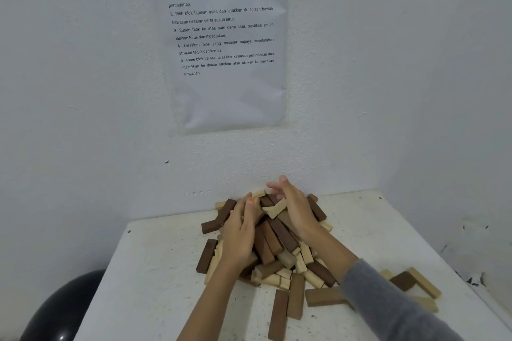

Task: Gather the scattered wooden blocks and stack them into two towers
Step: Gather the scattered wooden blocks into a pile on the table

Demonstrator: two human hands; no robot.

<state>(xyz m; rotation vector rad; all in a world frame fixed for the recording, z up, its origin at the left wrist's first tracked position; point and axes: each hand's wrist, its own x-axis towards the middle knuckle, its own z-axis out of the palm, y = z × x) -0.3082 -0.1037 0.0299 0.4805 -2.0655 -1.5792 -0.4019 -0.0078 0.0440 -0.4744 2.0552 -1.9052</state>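
Two bare hands, the left hand (pixel 239 232) and the right hand (pixel 295 209), on one heap of dark brown, mid-brown and pale rectangular wooden blocks (pixel 277 243), too tangled to tally. Two mid-brown wooden blocks (pixel 278 315) lie just in front of the heap, with at least five loose blocks (pixel 424 282) right of it. One printed white paper sheet (pixel 227 44) hangs above the heap; one glossy black rounded object (pixel 63 310) sits lower left of it.

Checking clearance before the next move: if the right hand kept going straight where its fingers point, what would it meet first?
The right hand points away and slightly left, above the block pile. Straight on, the white wall behind the pile looks like the first contact, though depth is unclear.
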